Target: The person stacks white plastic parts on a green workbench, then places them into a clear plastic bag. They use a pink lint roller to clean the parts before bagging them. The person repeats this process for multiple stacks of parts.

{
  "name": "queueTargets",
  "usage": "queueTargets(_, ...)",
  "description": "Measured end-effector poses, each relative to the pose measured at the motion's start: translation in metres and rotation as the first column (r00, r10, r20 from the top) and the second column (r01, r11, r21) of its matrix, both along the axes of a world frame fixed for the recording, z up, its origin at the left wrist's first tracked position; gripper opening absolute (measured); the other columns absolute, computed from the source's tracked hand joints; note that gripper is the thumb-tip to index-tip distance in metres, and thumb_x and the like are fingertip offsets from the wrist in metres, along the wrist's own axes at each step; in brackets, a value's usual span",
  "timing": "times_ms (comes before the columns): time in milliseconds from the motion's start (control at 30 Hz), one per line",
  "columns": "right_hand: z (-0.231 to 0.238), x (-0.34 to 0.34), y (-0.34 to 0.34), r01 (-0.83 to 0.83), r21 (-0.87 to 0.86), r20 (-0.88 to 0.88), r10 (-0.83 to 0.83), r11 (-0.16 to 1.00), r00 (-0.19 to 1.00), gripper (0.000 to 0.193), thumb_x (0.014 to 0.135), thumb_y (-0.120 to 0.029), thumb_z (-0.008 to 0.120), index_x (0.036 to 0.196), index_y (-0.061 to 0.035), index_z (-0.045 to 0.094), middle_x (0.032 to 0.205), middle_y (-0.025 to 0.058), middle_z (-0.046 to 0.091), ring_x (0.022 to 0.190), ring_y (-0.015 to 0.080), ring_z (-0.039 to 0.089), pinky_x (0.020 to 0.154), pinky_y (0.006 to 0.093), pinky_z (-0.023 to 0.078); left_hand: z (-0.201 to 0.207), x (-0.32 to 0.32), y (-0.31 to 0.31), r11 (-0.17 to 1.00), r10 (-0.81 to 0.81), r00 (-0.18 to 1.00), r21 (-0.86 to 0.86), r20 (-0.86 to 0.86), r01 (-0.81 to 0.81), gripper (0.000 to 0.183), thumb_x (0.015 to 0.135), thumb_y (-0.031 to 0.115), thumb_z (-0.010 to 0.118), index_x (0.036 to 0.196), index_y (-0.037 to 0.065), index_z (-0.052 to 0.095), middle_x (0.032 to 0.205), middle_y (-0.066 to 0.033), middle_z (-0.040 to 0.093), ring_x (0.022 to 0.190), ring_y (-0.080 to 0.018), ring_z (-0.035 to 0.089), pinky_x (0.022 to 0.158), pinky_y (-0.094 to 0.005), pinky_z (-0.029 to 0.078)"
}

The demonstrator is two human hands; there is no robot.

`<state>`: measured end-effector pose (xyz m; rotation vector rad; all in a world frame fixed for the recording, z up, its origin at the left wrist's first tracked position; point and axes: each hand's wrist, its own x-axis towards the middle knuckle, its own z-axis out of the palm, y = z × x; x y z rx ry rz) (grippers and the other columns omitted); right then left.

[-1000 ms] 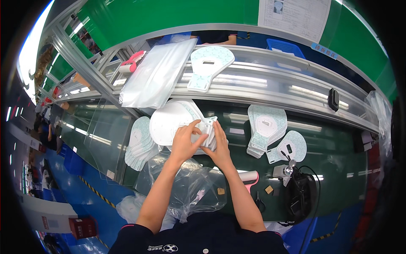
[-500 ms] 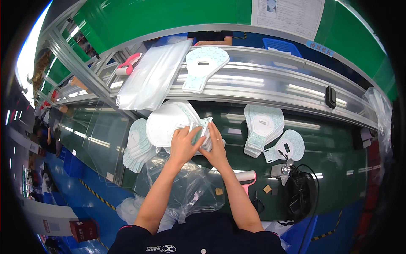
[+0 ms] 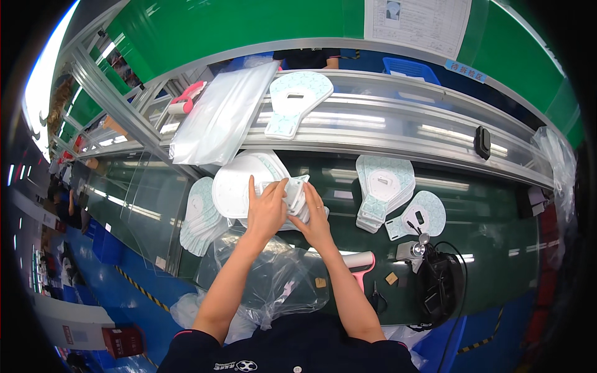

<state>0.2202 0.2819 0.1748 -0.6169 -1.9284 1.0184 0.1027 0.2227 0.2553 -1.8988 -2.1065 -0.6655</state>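
Observation:
Between my hands lies a stack of white paddle-shaped plastic panels (image 3: 239, 186), round ends to the left and narrow ends to the right. My left hand (image 3: 267, 211) rests over the stack with its fingers stretched and spread on the panels. At the narrow ends, my right hand (image 3: 316, 217) grips the edges, fingers along the far side and thumb on the near side. Part of the stack is hidden beneath both hands. A fanned pile of mint-patterned panels (image 3: 202, 214) lies to the left. Another mint-patterned pile (image 3: 376, 202) sits to the right, beside a single panel (image 3: 429, 214).
Clear plastic bags (image 3: 224, 112) and one panel (image 3: 292, 105) lie on the metal rail shelf. Crumpled plastic film (image 3: 267, 280) spreads in front of me. A pink-handled lint roller (image 3: 360, 261), scissors (image 3: 377, 299) and a black device with a cable (image 3: 441, 286) are nearer right. Another person (image 3: 305, 59) is beyond the shelf.
My left hand's fingers have spread from a closer grip at the narrow ends and now lie stretched over the panels. My right hand stays at the narrow ends. The view shifts slightly.

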Motion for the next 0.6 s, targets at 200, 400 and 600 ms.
queueTargets(200, -0.004, 0.000, 0.001, 0.004, 0.021, -0.010, -0.003, 1.000, 1.000, 0.076, 0.071, -0.016, 0.070, 0.135, -0.0068, 0.031, 0.137, 0.0175, 0.031, 0.125, 0.0349, 0.032, 0.100, 0.0397, 0.031, -0.009, -0.003, 0.005, 1.000, -0.024, 0.990, 0.011, -0.136, 0.025, 0.038, 0.078, 0.012, 0.057, 0.115, 0.006, 0.053, 0.084, -0.0039, 0.061, 0.098, -0.0173, 0.054, 0.102, -0.0594, 0.015)
queueTargets(400, -0.003, 0.001, 0.000, 0.021, 0.027, -0.024, -0.021, 0.999, 0.999, 0.076, 0.071, -0.016, 0.070, 0.135, -0.0054, 0.030, 0.137, 0.0178, 0.031, 0.125, 0.0347, 0.033, 0.099, 0.0396, 0.032, -0.011, -0.001, 0.007, 0.999, 0.034, 0.984, -0.016, -0.177, -0.037, 0.029, 0.077, 0.014, 0.058, 0.106, 0.010, 0.061, 0.078, -0.0040, 0.060, 0.096, -0.0185, 0.053, 0.100, -0.0607, 0.017)
queueTargets(600, -0.004, 0.001, -0.002, 0.034, 0.002, -0.031, -0.034, 0.999, 0.999, 0.081, 0.069, -0.017, 0.071, 0.136, -0.0023, 0.027, 0.136, 0.0191, 0.032, 0.125, 0.0349, 0.033, 0.100, 0.0396, 0.032, -0.009, 0.006, 0.013, 0.994, 0.113, 0.991, 0.003, -0.076, -0.113, 0.025, 0.077, 0.024, 0.063, 0.098, 0.010, 0.066, 0.078, -0.0041, 0.061, 0.094, -0.0195, 0.053, 0.101, -0.0580, 0.016)
